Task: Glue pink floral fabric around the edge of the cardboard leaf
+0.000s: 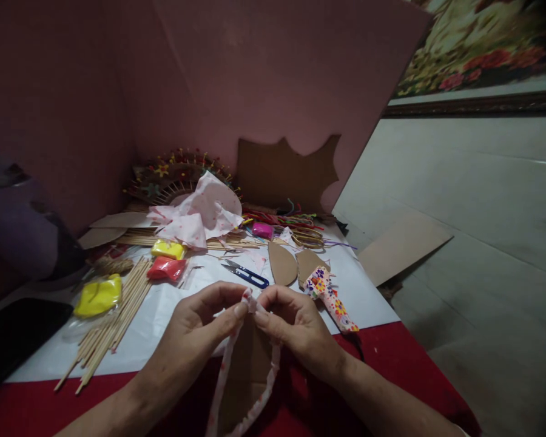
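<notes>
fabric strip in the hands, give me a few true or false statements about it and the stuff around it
1. Both hands pinch the fabric strip at its top. True: left hand and right hand meet there.
2. The blue snips are in the right hand. False: they lie on the white sheet, beyond the hands.
3. The wooden sticks lie left of the hands. True.
4. The yellow packet sits on the floor. False: it rests by the sticks on the table.
5. A brown cardboard shape leans against the pink backboard. True.
</notes>
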The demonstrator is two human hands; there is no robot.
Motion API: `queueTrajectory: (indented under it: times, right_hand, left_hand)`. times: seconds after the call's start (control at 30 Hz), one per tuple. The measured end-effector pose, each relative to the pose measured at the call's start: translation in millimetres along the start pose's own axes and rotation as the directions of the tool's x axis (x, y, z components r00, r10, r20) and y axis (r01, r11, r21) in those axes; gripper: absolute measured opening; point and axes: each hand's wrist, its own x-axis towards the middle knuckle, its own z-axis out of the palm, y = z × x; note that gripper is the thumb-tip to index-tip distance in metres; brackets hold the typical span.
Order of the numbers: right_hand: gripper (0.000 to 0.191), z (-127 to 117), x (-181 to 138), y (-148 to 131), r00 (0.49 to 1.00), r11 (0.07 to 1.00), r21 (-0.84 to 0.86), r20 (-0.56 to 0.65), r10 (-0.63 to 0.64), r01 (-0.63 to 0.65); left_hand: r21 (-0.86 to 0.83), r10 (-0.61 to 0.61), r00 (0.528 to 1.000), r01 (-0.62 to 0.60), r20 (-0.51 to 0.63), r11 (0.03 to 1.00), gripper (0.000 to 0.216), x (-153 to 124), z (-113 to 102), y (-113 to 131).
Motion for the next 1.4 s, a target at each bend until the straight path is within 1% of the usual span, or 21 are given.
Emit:
queueTrajectory:
  times: [0.07,0.17,0.23,0.33,0.43,0.57,0.67,0.73,0.8,0.9,0.97,1.03,1.17,1.3,1.4]
  right_hand:
    - [0.025,-2.3,0.4,-0.7,1.000,1.000,0.006,0.024,0.012,-0.012]
    - [0.023,-4.8,0.0,-1.1,1.000,0.997,-0.076,0.025,0.001,0.001]
    - [0.022,-5.1,-0.7,-0.5,1.000,0.993,-0.114,0.025,-0.008,0.011]
    - [0.022,-4.1,-1.6,1.7,0.998,0.995,-0.099,0.059,0.019,-0.013]
    - [0.025,-2.2,-1.5,3.4,0.993,0.997,-0.032,0.092,0.078,-0.075]
    - [0.027,0.1,-0.3,2.7,0.991,0.992,0.081,0.103,0.091,-0.100]
    - [0.026,0.9,-0.2,1.3,0.989,0.984,0.134,0.113,0.100,-0.115]
    - [0.026,0.9,-0.5,0.3,0.989,0.983,0.142,0.109,0.103,-0.118]
    - [0.027,0.8,-0.8,-0.3,0.990,0.983,0.144,0.097,0.103,-0.116]
    - [0.025,0.5,-0.9,-0.1,0.993,0.982,0.155,0.077,0.094,-0.105]
    - [0.024,0.6,-0.8,1.0,0.994,0.981,0.167,0.072,0.084,-0.095]
    - [0.025,1.0,-0.8,2.3,0.996,0.980,0.180,0.055,0.075,-0.084]
    - [0.027,1.7,-0.6,5.2,0.998,0.974,0.216,0.012,0.066,-0.067]
    - [0.030,0.9,-0.3,8.0,0.998,0.970,0.241,-0.022,0.052,-0.045]
    - [0.030,0.0,-0.3,9.1,1.000,0.979,0.204,-0.025,0.017,-0.012]
  left_hand:
    - [0.012,-0.016,1.000,0.016,0.000,1.000,0.008,0.8,-2.1,0.7]
    - [0.025,-0.043,0.999,0.043,0.007,0.999,0.008,0.7,-2.6,3.4]
    - [0.050,-0.039,0.999,0.039,-0.007,0.998,0.006,0.1,-1.7,5.3]
    - [0.091,-0.021,1.000,0.021,-0.005,0.996,0.007,-0.8,-1.1,5.9]
    - [0.119,0.042,0.999,-0.043,0.012,0.992,0.007,-0.9,-2.8,2.9]
    - [0.213,0.185,0.981,-0.193,0.059,0.958,0.010,-0.3,-6.7,-2.8]
    - [0.320,0.290,0.949,-0.314,0.120,0.894,0.022,-0.1,-9.1,-3.8]
    - [0.375,0.354,0.918,-0.396,0.179,0.838,0.028,0.0,-10.4,-3.0]
    - [0.401,0.415,0.876,-0.481,0.245,0.780,0.032,0.4,-12.0,-2.1]
    - [0.405,0.498,0.795,-0.605,0.345,0.685,0.034,1.8,-15.2,-2.0]
    - [0.428,0.525,0.748,-0.663,0.405,0.615,0.035,3.2,-17.4,-2.3]
    - [0.465,0.536,0.716,-0.698,0.447,0.544,0.035,4.4,-18.9,-2.2]
    - [0.540,0.546,0.681,-0.727,0.487,0.425,0.036,5.3,-19.4,-2.0]
    - [0.589,0.598,0.651,-0.734,0.467,0.339,0.040,3.9,-16.5,-3.1]
    - [0.645,0.612,0.675,-0.690,0.411,0.328,0.038,1.2,-13.1,-3.4]
